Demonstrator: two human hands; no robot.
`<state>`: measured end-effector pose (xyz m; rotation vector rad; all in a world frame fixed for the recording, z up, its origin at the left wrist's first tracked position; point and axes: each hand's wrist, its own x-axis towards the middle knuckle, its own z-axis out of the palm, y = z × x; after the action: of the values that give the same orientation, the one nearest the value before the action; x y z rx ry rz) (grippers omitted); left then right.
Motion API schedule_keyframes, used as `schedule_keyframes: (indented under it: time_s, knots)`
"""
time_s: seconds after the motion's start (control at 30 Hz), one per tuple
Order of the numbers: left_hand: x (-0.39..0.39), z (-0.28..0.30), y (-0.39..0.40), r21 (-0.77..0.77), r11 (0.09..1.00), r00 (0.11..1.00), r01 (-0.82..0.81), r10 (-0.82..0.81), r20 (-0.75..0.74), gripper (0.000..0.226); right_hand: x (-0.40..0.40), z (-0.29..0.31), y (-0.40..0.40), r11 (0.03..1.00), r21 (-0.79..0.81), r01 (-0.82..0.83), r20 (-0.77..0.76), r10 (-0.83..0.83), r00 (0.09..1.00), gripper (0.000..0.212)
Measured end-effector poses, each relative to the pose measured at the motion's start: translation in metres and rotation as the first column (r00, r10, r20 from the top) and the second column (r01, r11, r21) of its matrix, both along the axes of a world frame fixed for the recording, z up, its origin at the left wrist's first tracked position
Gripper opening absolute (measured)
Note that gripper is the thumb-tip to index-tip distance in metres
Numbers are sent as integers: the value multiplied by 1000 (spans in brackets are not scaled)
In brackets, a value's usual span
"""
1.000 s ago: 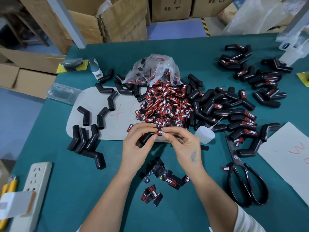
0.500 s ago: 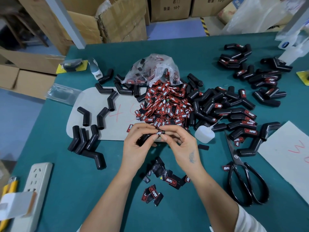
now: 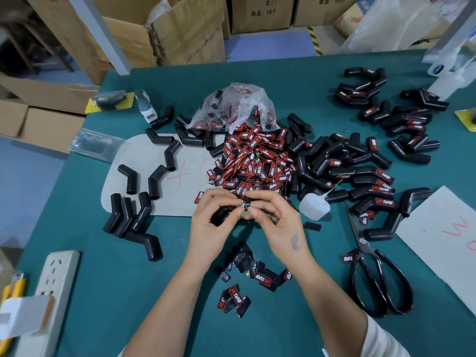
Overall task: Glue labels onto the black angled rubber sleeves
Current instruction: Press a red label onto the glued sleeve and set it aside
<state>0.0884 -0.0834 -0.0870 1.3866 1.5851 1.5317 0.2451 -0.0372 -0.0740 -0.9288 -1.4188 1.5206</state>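
Since the earlier frames both hands had shifted only slightly. At the table centre the left hand (image 3: pixel 215 222) gripped a black sleeve (image 3: pixel 222 215), and the right hand (image 3: pixel 277 222) pinched the label (image 3: pixel 242 205) on it. On the green table (image 3: pixel 103 279) lay a power strip (image 3: pixel 55 287) at 8 o'clock, bare sleeves (image 3: pixel 134 215) at 9, the label pile (image 3: pixel 255 161) at 12, scissors (image 3: pixel 373 269) at 4. Cardboard boxes (image 3: pixel 180 29) stood beyond the far edge; open green surface lay near 7 o'clock.

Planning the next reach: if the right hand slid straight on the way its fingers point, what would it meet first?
The right hand points left toward the left hand; it would first press into the labelled sleeve both hold, then that hand.
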Motion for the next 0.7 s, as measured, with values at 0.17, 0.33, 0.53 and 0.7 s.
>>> schedule_keyframes:
  time_s: [0.17, 0.33, 0.53, 0.7]
  knots:
    - [0, 0, 0, 21, 1000, 997, -4, 6, -80, 13, -1, -4, 1, 999, 27, 19, 41, -20, 999, 31]
    - [-1, -6, -1, 109, 994, 985, -23, 41, -170, 13, 1, -4, 1, 998, 67, 1, 43, -4, 999, 31]
    - [-8, -18, 1, 298, 954, 923, 31, 87, -375, 12, 1, -1, 2, 998, -32, -59, -83, 56, 995, 32]
    - [-9, -20, 1, 365, 927, 840, 85, 131, -527, 14, 3, -4, 3, 997, -54, -61, -67, 58, 996, 28]
